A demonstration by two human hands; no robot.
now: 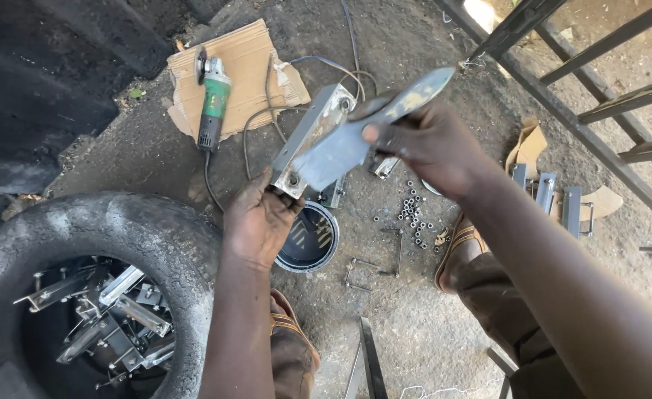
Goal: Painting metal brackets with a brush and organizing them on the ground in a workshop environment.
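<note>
The left hand [261,218] has its grip closed around the lower end of a grey metal channel piece [312,133], fingers wrapped under the end where a small bolt hole shows, so the piece slants up and away from the palm. The right hand [429,144] is closed too, thumb pressed on top of a flat metal blade-like tool [370,133] whose broad end lies against the channel's face and whose narrow tip [433,80] points up and away past the knuckles.

To do this well, I judge the left grip should stay firm near the end so the channel does not twist, while the right keeps the flat tool flush to the face instead of riding on one edge; the thumb is close to the metal edges and should stay on the flat.

Just below the left hand sits a round dark tin [309,238] on the dirt floor. Below the right hand lies a scatter of small nuts [414,214], with bent wire brackets [374,266] near them. Beyond the channel, a green angle grinder [211,100] rests on torn cardboard [248,63], its cable looping toward the hands. To the left of the left forearm, an old tyre [119,229] holds a heap of similar metal parts [111,314]. To the right of the right forearm, more steel pieces [555,196] lie beside a dark metal railing [584,96].
</note>
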